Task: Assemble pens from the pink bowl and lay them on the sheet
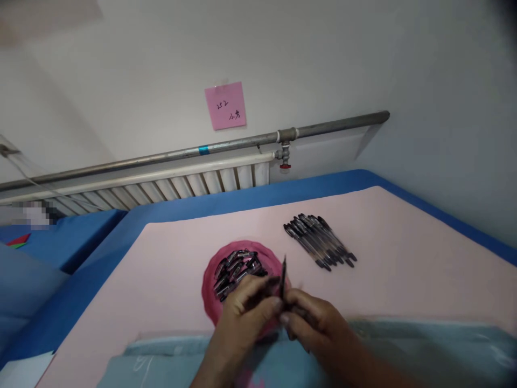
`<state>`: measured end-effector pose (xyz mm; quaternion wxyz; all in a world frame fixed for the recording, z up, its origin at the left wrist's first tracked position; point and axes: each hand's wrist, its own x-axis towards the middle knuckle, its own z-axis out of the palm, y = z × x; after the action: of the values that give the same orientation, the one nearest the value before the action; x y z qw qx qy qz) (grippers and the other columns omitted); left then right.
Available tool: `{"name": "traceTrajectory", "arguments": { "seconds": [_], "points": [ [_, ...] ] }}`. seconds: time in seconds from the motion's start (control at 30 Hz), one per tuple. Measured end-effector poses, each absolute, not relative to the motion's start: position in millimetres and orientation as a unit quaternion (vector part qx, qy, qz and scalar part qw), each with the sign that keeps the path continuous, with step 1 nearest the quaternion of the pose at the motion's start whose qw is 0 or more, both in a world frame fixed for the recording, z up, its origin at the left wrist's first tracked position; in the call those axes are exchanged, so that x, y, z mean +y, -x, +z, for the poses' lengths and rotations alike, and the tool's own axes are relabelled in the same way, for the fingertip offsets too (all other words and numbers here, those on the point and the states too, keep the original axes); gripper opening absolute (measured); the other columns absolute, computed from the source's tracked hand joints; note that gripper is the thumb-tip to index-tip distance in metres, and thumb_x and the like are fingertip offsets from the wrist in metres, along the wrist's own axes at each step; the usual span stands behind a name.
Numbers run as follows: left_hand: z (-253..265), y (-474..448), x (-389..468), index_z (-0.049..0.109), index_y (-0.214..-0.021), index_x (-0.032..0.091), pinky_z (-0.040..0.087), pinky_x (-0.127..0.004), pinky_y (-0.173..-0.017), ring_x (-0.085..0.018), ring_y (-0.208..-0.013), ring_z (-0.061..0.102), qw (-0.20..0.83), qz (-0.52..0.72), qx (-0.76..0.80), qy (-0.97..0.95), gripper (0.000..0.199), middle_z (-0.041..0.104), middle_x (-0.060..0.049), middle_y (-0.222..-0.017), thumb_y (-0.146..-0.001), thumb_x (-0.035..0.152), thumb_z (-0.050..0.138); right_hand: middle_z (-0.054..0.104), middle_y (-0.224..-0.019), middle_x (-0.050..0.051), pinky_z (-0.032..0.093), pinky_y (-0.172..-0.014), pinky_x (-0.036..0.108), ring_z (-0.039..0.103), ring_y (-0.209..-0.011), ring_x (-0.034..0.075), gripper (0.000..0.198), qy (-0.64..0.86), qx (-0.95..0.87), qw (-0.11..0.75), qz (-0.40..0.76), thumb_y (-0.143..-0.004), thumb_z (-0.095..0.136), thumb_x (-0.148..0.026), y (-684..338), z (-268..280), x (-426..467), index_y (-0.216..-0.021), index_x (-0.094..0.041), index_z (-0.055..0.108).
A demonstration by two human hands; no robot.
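Note:
My left hand (249, 308) and my right hand (317, 325) meet over the near right side of a pink scalloped bowl (208, 293). Between their closed fingertips stands a black pen (283, 272), uncapped, with its narrow tip pointing up. The left thumb and fingers pinch in at its lower part, beside a blurred dark piece that I cannot make out. My right fingers are curled around the pen's lower end, which they mostly hide. Several black pen caps (234, 269) with clear parts lie heaped in the bowl. To the right, several capped pens (319, 240) lie side by side.
The pink table cover (173, 253) lies over a blue surface (242, 198). Light blue cloth (169, 364) lies along the near edge. Behind are a white radiator (181, 186), a metal pipe (331, 125) with a red-handled valve (285, 166), and a pink note (226, 106) on the wall.

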<state>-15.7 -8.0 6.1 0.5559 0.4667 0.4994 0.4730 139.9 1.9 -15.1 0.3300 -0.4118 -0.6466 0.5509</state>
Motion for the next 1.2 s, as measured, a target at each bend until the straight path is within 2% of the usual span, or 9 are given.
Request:
{"name": "traceTrajectory", "arguments": {
  "seconds": [0.07,0.17,0.3,0.43,0.67,0.83,1.07,1.2],
  "points": [
    [8.1,31.9,-3.6,0.068,-0.102,0.020,0.044,-0.029,-0.079,-0.018,-0.085,0.058,0.514,0.496,0.549,-0.434,0.033,0.066,-0.005,-0.095,-0.074,0.036,0.062,0.047,-0.057,-0.005,0.035,-0.047,0.022,0.041,-0.047,0.009,0.007,0.429,-0.628,0.338,0.554,-0.078,0.045,-0.026,-143.5,-12.3,5.1,-0.076,-0.021,0.048],
    [2.9,56.1,3.3,0.066,-0.096,0.018,0.045,-0.029,-0.075,-0.018,-0.082,0.059,0.433,0.503,0.606,-0.439,0.030,0.068,-0.004,-0.087,-0.078,0.038,0.055,0.048,-0.059,-0.005,0.035,-0.047,0.023,0.041,-0.047,0.009,0.009,0.452,-0.615,0.351,0.543,-0.080,0.045,-0.029,-148.1,-12.0,10.3,-0.079,-0.021,0.048],
    [-10.7,71.4,8.4,0.066,-0.087,0.019,0.044,-0.028,-0.071,-0.017,-0.078,0.059,0.331,0.393,0.678,-0.526,0.019,0.067,-0.003,-0.082,-0.077,0.025,0.052,0.047,-0.056,-0.006,0.035,-0.048,0.024,0.042,-0.047,0.010,0.012,0.465,-0.638,0.329,0.519,-0.080,0.045,-0.031,-149.9,-15.9,14.4,-0.073,-0.022,0.046],
    [-16.1,68.6,9.8,0.067,-0.083,0.020,0.042,-0.027,-0.075,-0.016,-0.081,0.057,0.230,0.257,0.713,-0.610,0.024,0.064,-0.003,-0.085,-0.074,0.009,0.047,0.049,-0.054,-0.005,0.035,-0.047,0.024,0.044,-0.047,0.011,0.013,0.472,-0.650,0.321,0.502,-0.078,0.046,-0.033,-148.7,-16.7,16.1,-0.070,-0.022,0.046],
    [-23.2,54.8,10.5,0.068,-0.083,0.020,0.041,-0.030,-0.075,-0.020,-0.082,0.056,0.206,0.149,0.703,-0.664,0.026,0.061,-0.007,-0.088,-0.069,0.008,0.051,0.047,-0.055,-0.005,0.036,-0.049,0.024,0.044,-0.049,0.011,0.013,0.471,-0.647,0.323,0.505,-0.077,0.048,-0.032,-147.6,-15.1,14.2,-0.068,-0.022,0.046],
    [-25.2,49.5,12.1,0.070,-0.086,0.020,0.040,-0.032,-0.079,-0.022,-0.087,0.056,0.181,0.106,0.711,-0.671,0.028,0.062,-0.009,-0.089,-0.075,0.011,0.046,0.047,-0.055,-0.005,0.035,-0.049,0.023,0.044,-0.050,0.011,0.011,0.465,-0.649,0.327,0.505,-0.077,0.048,-0.028,-147.7,-13.8,13.0,-0.067,-0.022,0.047],
    [-22.4,39.8,19.0,0.069,-0.094,0.019,0.040,-0.035,-0.082,-0.024,-0.092,0.055,0.131,0.110,0.698,-0.695,0.029,0.064,-0.011,-0.095,-0.078,0.013,0.046,0.044,-0.053,-0.007,0.033,-0.047,0.023,0.041,-0.048,0.010,0.011,0.457,-0.635,0.334,0.526,-0.076,0.049,-0.028,-145.1,-10.6,12.9,-0.067,-0.022,0.046],
    [-23.6,34.1,26.7,0.070,-0.093,0.018,0.038,-0.036,-0.083,-0.025,-0.093,0.055,0.147,0.073,0.689,-0.706,0.029,0.064,-0.012,-0.095,-0.080,0.013,0.044,0.046,-0.054,-0.006,0.033,-0.049,0.024,0.044,-0.050,0.011,0.010,0.468,-0.640,0.325,0.515,-0.075,0.049,-0.028,-145.2,-10.8,12.2,-0.068,-0.022,0.046]
  ]
}}
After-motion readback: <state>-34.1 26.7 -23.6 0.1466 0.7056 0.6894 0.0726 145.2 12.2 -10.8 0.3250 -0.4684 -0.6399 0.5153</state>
